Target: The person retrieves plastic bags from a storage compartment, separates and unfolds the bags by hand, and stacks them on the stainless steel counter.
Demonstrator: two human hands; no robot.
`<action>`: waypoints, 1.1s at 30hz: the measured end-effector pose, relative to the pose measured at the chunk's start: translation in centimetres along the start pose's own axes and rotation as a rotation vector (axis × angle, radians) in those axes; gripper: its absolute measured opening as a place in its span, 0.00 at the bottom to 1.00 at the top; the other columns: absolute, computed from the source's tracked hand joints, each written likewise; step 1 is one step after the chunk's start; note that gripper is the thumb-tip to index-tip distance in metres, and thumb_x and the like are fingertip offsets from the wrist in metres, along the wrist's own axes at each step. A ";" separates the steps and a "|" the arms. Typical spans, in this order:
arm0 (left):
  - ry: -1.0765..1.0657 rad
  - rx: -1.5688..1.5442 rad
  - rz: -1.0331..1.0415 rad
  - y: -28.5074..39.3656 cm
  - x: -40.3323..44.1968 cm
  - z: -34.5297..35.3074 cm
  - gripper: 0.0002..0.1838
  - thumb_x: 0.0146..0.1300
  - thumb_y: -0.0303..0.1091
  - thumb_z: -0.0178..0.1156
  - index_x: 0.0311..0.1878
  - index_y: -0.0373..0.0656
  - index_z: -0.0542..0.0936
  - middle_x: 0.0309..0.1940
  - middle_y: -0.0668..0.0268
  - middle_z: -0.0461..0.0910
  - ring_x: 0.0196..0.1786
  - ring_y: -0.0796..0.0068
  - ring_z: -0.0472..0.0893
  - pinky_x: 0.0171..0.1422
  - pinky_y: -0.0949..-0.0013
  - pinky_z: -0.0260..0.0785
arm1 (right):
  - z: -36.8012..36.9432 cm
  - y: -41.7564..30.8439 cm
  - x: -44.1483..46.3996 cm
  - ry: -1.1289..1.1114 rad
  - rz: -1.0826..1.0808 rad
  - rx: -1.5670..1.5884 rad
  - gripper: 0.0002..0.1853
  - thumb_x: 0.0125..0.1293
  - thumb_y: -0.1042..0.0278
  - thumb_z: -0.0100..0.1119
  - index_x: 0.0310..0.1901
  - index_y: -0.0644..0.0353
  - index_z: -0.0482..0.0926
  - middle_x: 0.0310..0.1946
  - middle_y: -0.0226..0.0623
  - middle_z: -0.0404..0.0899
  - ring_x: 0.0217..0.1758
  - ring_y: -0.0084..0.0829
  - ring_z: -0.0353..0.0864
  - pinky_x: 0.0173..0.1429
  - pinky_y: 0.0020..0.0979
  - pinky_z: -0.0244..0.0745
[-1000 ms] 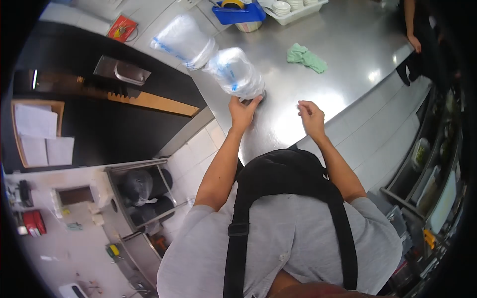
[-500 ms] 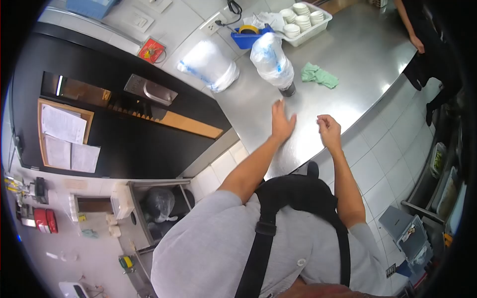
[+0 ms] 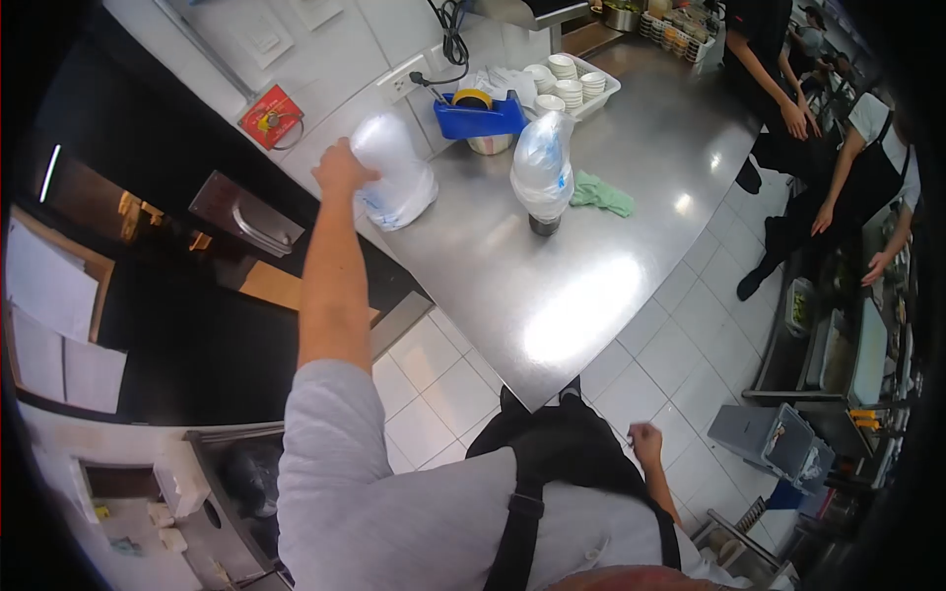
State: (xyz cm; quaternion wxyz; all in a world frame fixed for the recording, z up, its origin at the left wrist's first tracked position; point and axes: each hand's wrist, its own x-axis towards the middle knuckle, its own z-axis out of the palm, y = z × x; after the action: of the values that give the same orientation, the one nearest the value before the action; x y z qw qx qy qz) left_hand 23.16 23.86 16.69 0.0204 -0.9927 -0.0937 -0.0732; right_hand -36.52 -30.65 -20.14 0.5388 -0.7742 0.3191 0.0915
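Observation:
My left hand reaches to the left edge of a white plastic-wrapped bundle with blue print, by the wall. Its thumb is spread from the fingers and overlaps the bundle; whether it grips cannot be made out. My right hand hangs low over the floor beside the counter, fingers curled; anything inside them is hidden. On the steel counter a dark cup stands with a white, blue-printed plastic sleeve over it. A crumpled green cloth lies just right of it.
A blue tape dispenser and a white tray of stacked small cups stand at the back. Co-workers stand right of the counter, one in a black apron. A grey bin sits lower right; a black door is left.
My left hand has moved from over the counter to the wrapped bundle at the left. My right hand has dropped from the counter's edge to my side. The view has shifted, showing more co-workers.

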 end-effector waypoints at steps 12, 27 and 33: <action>-0.169 -0.461 0.286 -1.1 1.4 2.1 0.34 0.45 0.53 0.78 0.52 0.39 0.88 0.40 0.54 0.90 0.44 0.59 0.89 0.53 0.58 0.79 | 3.1 15.4 -6.5 -0.014 0.206 -0.426 0.16 0.73 0.60 0.57 0.38 0.64 0.88 0.35 0.52 0.88 0.38 0.43 0.89 0.44 0.45 0.79; 0.257 -0.518 0.746 21.5 -27.0 3.3 0.37 0.59 0.31 0.75 0.71 0.34 0.71 0.66 0.45 0.74 0.71 0.46 0.71 0.74 0.52 0.65 | 13.1 0.5 28.2 -0.024 -0.269 -0.367 0.18 0.67 0.56 0.58 0.33 0.65 0.84 0.38 0.56 0.85 0.46 0.59 0.83 0.54 0.53 0.78; -0.146 -0.529 0.917 38.4 -29.6 17.2 0.36 0.67 0.39 0.65 0.75 0.36 0.68 0.76 0.40 0.60 0.78 0.42 0.62 0.80 0.46 0.52 | 18.3 -7.3 32.7 0.071 0.156 0.532 0.26 0.68 0.50 0.60 0.55 0.65 0.85 0.52 0.55 0.86 0.58 0.55 0.84 0.63 0.48 0.77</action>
State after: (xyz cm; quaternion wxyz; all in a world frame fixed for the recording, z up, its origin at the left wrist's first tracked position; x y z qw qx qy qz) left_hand 4.08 -18.30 -5.75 -0.2073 -0.9056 0.3700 -0.0089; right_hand -2.99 -25.70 -37.78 0.7031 -0.5814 0.4090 0.0184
